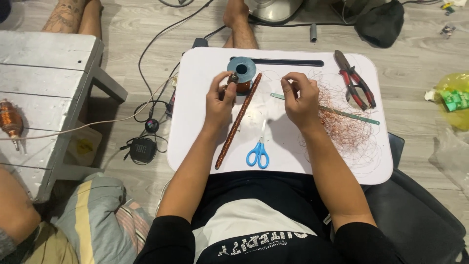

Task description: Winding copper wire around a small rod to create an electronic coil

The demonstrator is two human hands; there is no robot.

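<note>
My left hand (pixel 220 100) grips a small copper-wound motor armature (pixel 239 85) by its shaft, just in front of a blue-grey spool (pixel 242 67) on the white lap table (pixel 205 151). My right hand (pixel 299 98) pinches a fine strand of copper wire, fingers closed, beside a loose tangle of copper wire (pixel 344 124). A long rod wrapped in copper wire (pixel 238 121) lies diagonally between my hands. Blue-handled scissors (pixel 259 149) lie near the table's front edge.
Red-handled pliers (pixel 355 80) and a thin green saw blade (pixel 342 113) lie at the table's right. A grey wooden bench (pixel 44 98) with another copper armature (pixel 10 120) stands left. Cables and a small black speaker (pixel 142 149) are on the floor. Other people's legs show at the top.
</note>
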